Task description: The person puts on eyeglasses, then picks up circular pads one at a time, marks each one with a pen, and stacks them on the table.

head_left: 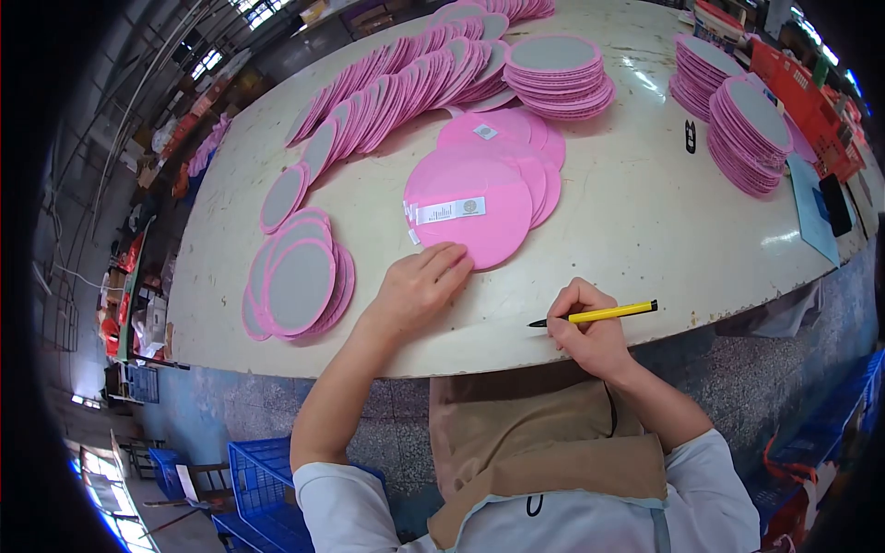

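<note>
Had right hand (590, 338) clamped on yellow pen (624, 311), dark tip pointing left. Left hand (418, 288) touched near edge of labelled pink disc (498, 232); I couldn't tell whether it gripped. Disc lay on tabletop (645, 221), overlapping other pink discs (544, 189).

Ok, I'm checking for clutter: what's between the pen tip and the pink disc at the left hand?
Only bare tabletop lies between the pen and the disc in the head view.

Rm for R hand (590, 327) fwd btwn pink discs (498, 236) & R stacks (754, 112); grey-topped pile (300, 286) blocks far L.
</note>
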A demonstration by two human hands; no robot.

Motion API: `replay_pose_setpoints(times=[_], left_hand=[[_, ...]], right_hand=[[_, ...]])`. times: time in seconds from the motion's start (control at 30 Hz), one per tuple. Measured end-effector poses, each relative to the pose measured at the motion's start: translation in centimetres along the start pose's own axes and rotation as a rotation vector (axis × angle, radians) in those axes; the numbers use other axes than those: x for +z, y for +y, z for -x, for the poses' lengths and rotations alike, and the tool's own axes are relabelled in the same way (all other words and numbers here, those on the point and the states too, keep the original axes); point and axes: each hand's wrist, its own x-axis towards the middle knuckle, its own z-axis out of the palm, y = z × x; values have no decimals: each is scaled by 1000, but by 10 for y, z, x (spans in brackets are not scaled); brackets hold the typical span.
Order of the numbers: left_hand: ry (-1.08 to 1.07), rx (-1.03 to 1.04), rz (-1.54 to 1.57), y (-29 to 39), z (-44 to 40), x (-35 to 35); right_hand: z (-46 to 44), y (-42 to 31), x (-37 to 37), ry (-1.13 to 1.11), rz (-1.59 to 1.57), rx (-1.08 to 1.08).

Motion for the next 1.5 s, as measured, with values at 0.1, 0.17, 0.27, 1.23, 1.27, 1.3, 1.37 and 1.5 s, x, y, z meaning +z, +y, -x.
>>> replay_pose_setpoints(times=[0.1,0.17,0.27,1.23,1.27,1.3,1.37,1.5], left_hand=[[19,45,-12,-3,1,7],[43,83,-25,-5,0,9],[87,102,-42,-4,-3,7],[-373,-780,935,50,-43,-56],[-449,-843,987,54,-41,-49],[-526,-905,1039,57,-40,-44],[-608,-967,1095,60,-37,-37],[-577,-1070,1297,57,-29,-29]], right_hand=[[0,0,1,-2,16,-7],[0,-1,1,-9,38,-13],[1,1,1,-11,32,-13],[5,-30,10,24,44,-249],[3,-28,11,28,47,-239],[0,-25,13,39,116,-156],[0,-21,13,49,188,-66],[0,-13,14,9,221,-10]])
